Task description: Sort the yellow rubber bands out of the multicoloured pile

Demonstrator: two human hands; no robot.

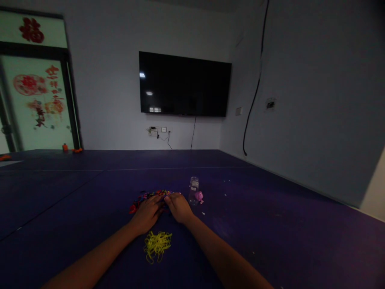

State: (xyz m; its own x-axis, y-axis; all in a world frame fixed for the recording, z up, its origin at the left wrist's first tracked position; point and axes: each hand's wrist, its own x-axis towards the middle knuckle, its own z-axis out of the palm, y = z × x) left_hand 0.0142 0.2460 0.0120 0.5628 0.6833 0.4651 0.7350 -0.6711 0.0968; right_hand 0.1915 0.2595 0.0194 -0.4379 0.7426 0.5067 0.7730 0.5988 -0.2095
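Note:
A heap of small multicoloured elastic bands (132, 208), mostly red, with blue and yellow bits, lies on the dark purple surface. My left hand (146, 213) rests on the near side of this heap, fingers stretched forward and lying fairly flat. Against the heap's right part, my right hand (179, 208) is bent inward, its thumb near my left fingertips; its other fingers show only in part and look loosely spread. No held band can be made out. Between my forearms sits a separate tangle of yellow elastic bands (157, 245). Just right of my right hand is a clear plastic bottle (194, 188).
A pink crumpled item (199, 196) touches the bottle's right side. Small white scraps (203, 213) dot the purple surface (270, 241). Orange objects (65, 147) lie at the far left edge. A television (185, 84) hangs on the back wall; a black cable (255, 92) dangles at right.

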